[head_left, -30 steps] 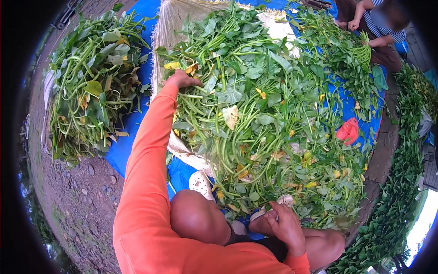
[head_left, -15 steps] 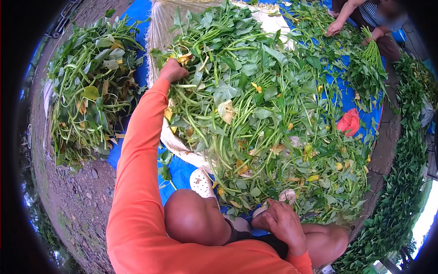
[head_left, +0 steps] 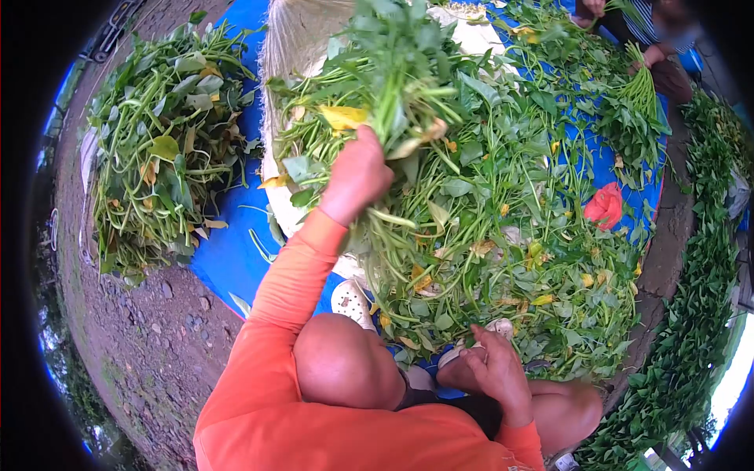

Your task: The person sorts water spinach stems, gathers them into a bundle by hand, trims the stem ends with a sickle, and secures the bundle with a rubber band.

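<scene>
My left hand point(head_left: 360, 174) is closed around a bunch of leafy green stems point(head_left: 400, 86), lifted above the big heap in front of me. The bunch is blurred, and a yellow leaf point(head_left: 344, 118) hangs beside my fingers. Long stems and leaves make up the heap of greens point(head_left: 471, 204), with wilted yellow leaves mixed in. By my bent knee, my right hand point(head_left: 500, 375) hovers over my lower leg near the heap's front edge. Its thumb and index finger are apart, and I see nothing held in it.
Another pile of greens point(head_left: 157, 157) stands at the left on stony ground. A blue tarp point(head_left: 228, 263) and pale sacking point(head_left: 283, 47) lie under the heap. A red plastic bag point(head_left: 603, 208) sits at right. A co-worker's hand point(head_left: 650, 56) holds a bundle of stems point(head_left: 640, 90).
My left hand has moved right and toward me, raising a bunch of stems from the heap's left side. My right hand's fingers have spread slightly. The co-worker's other hand has lifted.
</scene>
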